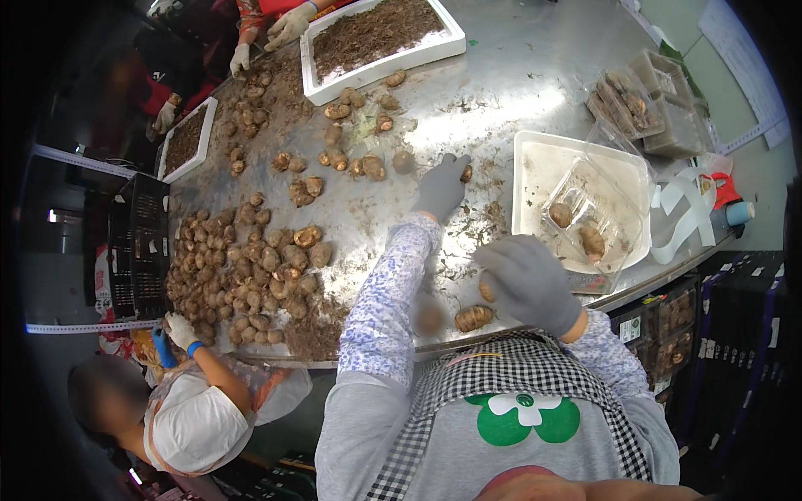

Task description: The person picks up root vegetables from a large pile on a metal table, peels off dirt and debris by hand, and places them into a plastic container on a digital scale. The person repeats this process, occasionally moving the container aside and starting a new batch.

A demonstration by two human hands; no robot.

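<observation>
L grey-gloved hand (441,189) grips sm. brown tuber (466,174), far; R grey-gloved hand (532,280), nr, grips tan rounded tuber (486,290).

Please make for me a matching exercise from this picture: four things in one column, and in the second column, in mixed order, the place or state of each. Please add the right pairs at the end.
Things
1. Left hand
2. Clear open box
3. Large white box
4. Largest pile of roots

Places and states
A. Holds loose brown bits
B. On the left part of the metal table
C. Grey-gloved, fingers at a small root
D. Has two roots inside

Right pairs
1-C
2-D
3-A
4-B
</observation>
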